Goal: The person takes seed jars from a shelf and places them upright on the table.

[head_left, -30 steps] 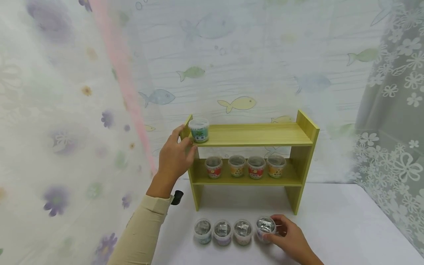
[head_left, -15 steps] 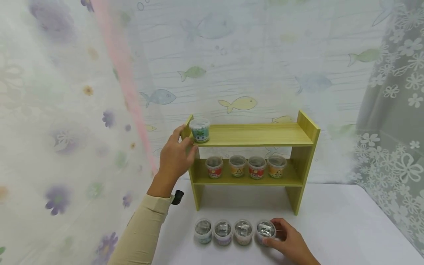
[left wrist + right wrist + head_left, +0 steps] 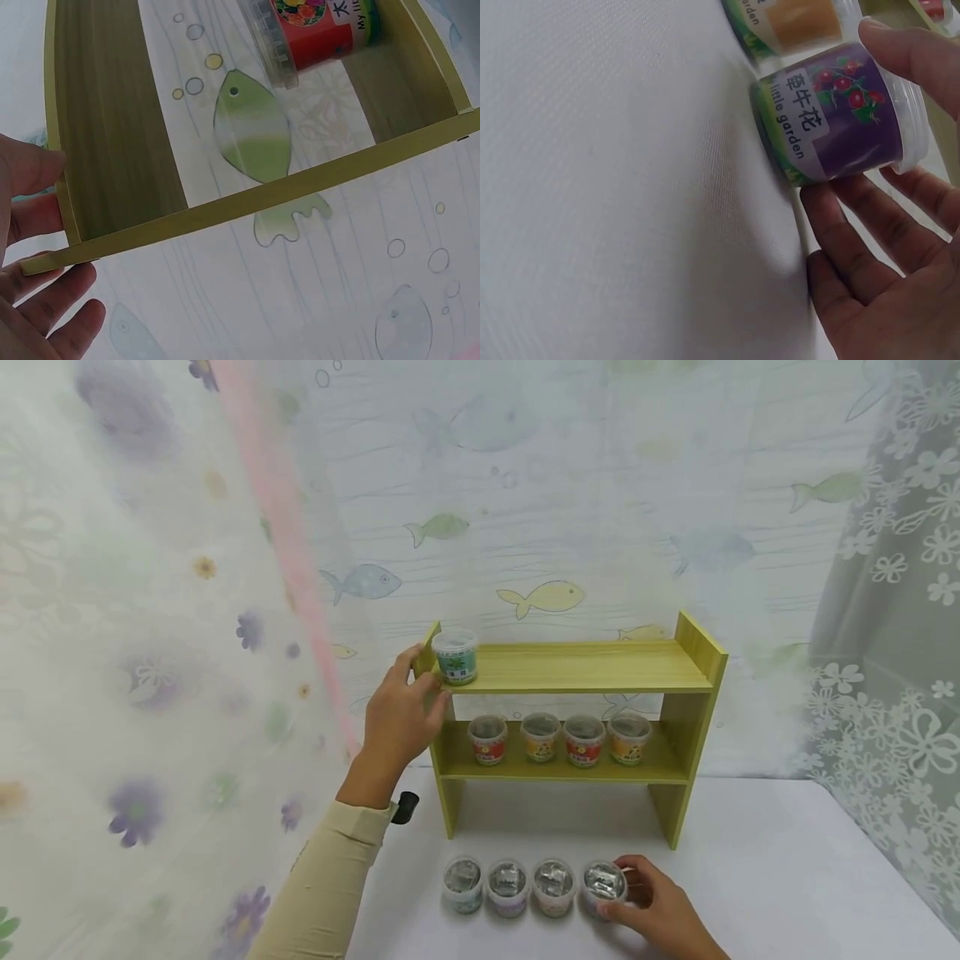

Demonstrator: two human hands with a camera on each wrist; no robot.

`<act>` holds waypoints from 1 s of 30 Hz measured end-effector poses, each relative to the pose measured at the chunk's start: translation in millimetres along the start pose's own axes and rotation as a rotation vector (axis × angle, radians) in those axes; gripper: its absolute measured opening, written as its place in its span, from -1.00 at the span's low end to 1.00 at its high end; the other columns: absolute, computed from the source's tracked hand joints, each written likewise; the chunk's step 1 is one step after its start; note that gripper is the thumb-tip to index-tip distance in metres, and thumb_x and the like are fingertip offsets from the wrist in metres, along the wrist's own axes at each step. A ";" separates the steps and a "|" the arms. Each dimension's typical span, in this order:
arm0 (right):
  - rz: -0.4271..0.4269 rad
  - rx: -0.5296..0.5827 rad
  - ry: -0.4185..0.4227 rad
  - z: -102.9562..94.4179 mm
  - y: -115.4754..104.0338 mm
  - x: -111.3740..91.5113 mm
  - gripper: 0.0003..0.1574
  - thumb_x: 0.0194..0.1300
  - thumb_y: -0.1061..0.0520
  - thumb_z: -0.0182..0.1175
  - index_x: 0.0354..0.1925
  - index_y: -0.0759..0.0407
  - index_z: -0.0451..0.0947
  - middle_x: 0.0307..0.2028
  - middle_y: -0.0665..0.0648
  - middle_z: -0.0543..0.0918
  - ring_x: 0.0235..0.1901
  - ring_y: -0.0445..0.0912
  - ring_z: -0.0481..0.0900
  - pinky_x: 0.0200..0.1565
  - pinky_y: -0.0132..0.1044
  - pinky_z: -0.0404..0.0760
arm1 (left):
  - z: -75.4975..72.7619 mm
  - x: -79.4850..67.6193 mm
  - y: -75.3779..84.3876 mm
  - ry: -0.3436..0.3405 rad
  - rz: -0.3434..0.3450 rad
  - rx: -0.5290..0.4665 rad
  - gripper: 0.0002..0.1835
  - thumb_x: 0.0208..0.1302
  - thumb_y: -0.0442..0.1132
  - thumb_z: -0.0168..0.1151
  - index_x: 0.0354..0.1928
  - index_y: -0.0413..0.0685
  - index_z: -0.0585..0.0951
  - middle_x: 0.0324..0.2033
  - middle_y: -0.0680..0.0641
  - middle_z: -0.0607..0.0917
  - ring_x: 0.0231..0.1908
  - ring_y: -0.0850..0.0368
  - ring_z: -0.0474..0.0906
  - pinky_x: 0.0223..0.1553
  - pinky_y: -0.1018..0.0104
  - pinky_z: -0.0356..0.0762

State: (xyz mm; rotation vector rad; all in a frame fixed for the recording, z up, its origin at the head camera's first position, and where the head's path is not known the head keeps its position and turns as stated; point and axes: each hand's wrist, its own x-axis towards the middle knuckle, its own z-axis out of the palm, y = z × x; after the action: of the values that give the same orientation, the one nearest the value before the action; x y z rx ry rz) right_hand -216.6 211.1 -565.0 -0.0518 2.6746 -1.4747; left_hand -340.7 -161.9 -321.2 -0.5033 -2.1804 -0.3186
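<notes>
My left hand (image 3: 401, 710) grips the left end panel of a yellow-green wooden shelf (image 3: 592, 667) near its top. In the left wrist view, thumb and fingers lie on both sides of the panel edge (image 3: 225, 206). Just right of those fingers, a green-labelled plastic tub (image 3: 457, 662) stands on the top board. My right hand (image 3: 663, 910) holds a plastic tub (image 3: 603, 883) with a foil-like top at the right end of the front row. The right wrist view shows its purple label (image 3: 855, 124), thumb at the lid rim and fingers against the opposite side.
Several tubs with red labels (image 3: 489, 750) and orange labels (image 3: 628, 750) stand on the middle board. Left of the held tub, three more tubs (image 3: 507, 885) line up on the white tablecloth (image 3: 772, 860). Printed curtains (image 3: 540, 527) hang behind and at the sides.
The right-hand tub, slightly tilted and farther back a second ago, now stands level in line with the row. My left hand stays on the shelf panel.
</notes>
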 end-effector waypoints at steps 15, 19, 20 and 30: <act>-0.020 -0.044 0.019 1.3 -4.1 -1.3 -0.04 0.02 -0.21 0.61 0.30 0.04 0.47 0.08 0.04 0.71 0.05 -0.05 0.69 0.08 -0.11 0.65 | -1.3 0.6 0.5 0.004 0.001 0.003 -0.79 0.34 -0.03 0.40 -0.23 -0.02 0.74 0.41 -0.16 0.47 0.21 -0.14 0.59 -0.19 -0.04 0.72; -0.046 -0.024 0.030 -1.1 -6.0 0.1 0.03 0.01 -0.20 0.63 0.34 0.06 0.43 0.12 0.11 0.68 0.07 -0.01 0.69 0.07 -0.10 0.69 | -1.5 1.0 1.4 0.006 0.001 0.004 -0.79 0.34 -0.03 0.40 -0.24 -0.02 0.73 0.41 -0.17 0.48 0.21 -0.14 0.59 -0.18 -0.03 0.72; -0.051 -0.014 0.036 -2.0 -7.0 0.4 0.04 -0.01 -0.20 0.63 0.34 0.05 0.43 0.13 0.12 0.68 0.07 -0.01 0.69 0.08 -0.11 0.69 | -1.7 1.1 1.6 0.005 0.001 0.003 -0.79 0.35 -0.03 0.40 -0.24 -0.02 0.73 0.41 -0.17 0.48 0.21 -0.14 0.59 -0.18 -0.03 0.72; -0.141 -0.051 0.111 -13.6 -27.9 4.3 -0.14 0.08 -0.21 0.58 0.25 0.04 0.53 0.05 0.07 0.73 0.06 0.02 0.71 -0.04 -0.18 0.71 | -2.1 0.7 1.6 -0.008 -0.001 0.014 -0.78 0.36 -0.02 0.38 -0.22 -0.02 0.74 0.42 -0.17 0.47 0.23 -0.12 0.58 -0.12 -0.03 0.73</act>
State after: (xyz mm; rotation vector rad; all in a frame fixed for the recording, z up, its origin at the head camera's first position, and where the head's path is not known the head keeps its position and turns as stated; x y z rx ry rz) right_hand -222.4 207.4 -534.4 -0.1709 2.8509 -1.4883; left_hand -338.8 -161.2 -319.2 -0.4967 -2.1893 -0.3027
